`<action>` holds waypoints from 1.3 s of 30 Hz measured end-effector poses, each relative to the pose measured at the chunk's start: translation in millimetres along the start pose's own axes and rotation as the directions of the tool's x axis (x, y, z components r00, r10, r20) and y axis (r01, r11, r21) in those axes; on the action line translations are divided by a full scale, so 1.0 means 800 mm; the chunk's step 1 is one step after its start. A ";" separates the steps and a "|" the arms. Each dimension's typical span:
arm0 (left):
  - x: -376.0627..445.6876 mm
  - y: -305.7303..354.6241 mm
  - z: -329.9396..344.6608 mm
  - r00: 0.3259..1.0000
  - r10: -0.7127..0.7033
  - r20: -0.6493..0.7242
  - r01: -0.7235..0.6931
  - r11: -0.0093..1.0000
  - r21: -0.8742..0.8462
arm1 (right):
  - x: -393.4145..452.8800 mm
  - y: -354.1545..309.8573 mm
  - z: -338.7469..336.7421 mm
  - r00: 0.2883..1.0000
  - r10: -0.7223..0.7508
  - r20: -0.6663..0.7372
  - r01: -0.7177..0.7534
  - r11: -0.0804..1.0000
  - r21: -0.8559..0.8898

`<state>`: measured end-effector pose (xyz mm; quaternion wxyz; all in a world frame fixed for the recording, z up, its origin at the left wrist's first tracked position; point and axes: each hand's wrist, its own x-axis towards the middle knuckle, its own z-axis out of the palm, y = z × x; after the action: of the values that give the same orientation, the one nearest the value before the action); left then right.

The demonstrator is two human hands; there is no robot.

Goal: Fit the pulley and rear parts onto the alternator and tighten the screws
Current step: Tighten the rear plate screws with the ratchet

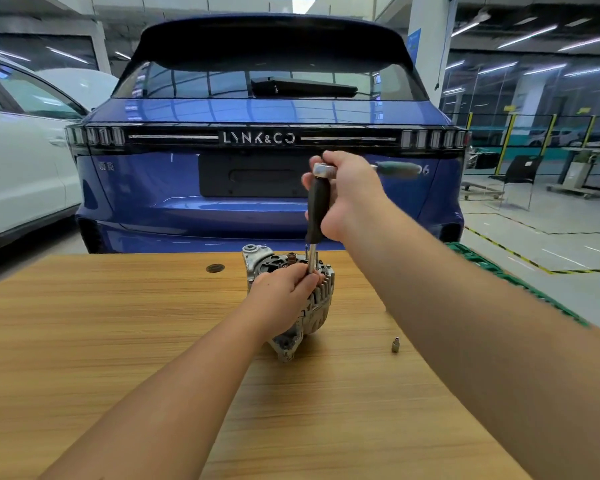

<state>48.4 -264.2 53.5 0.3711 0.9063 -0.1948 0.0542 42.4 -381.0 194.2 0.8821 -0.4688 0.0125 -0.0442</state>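
Observation:
A silver alternator [317,308] stands on the wooden table [118,323], rear side up, with studs and terminals showing on top. My left hand [284,289] rests on its top and pinches the lower metal shaft of an upright driver. My right hand [350,195] grips the driver's black handle [317,211], which carries a ratchet head [323,169] at its top; a blurred green ratchet grip [399,169] sticks out to the right. The tool tip is hidden behind my left fingers.
A small loose socket [395,344] stands on the table right of the alternator. A dark round cap [215,268] is set in the tabletop further back. A blue car [222,185] stands just behind the table, a white car [21,168] at left, a green crate edge [520,282] at right.

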 end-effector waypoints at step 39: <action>-0.002 0.001 0.008 0.999 -0.029 -0.025 0.028 0.999 -0.020 | -0.015 0.018 0.010 0.972 -0.220 0.087 0.235 0.936 -0.260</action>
<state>46.6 -268.7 49.0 0.3829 0.9047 -0.1777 0.0582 31.6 -365.4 186.5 0.7992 -0.5835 -0.0611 -0.1306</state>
